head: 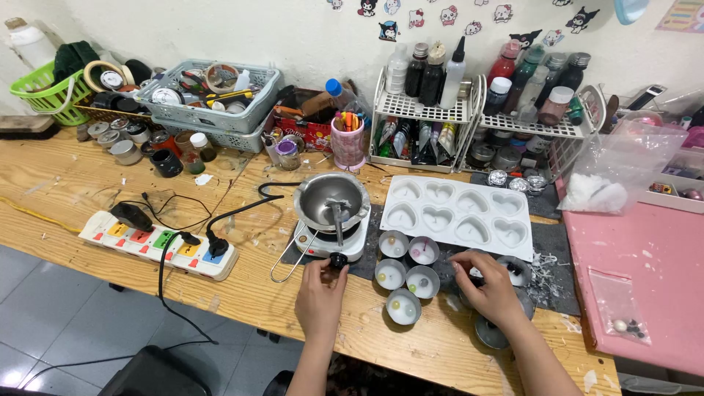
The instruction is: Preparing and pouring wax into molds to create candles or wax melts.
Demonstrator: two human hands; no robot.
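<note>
My left hand (321, 295) pinches the black knob (337, 259) on the front of a small white hot plate (328, 240). A steel melting pot (331, 199) with a long handle sits on that plate. My right hand (490, 287) rests over a small round tin (513, 273), fingers curled on it. Between my hands stand several small tins (405, 273) filled with white wax and coloured beads. Behind them lies a white heart-shaped mould tray (456, 213).
A white power strip (158, 243) with black cables lies at the left on the wooden table (59, 192). Grey baskets (213, 95), a green basket (45, 92), jars and two wire racks of bottles (484, 95) line the wall. A pink surface (645, 279) is at right.
</note>
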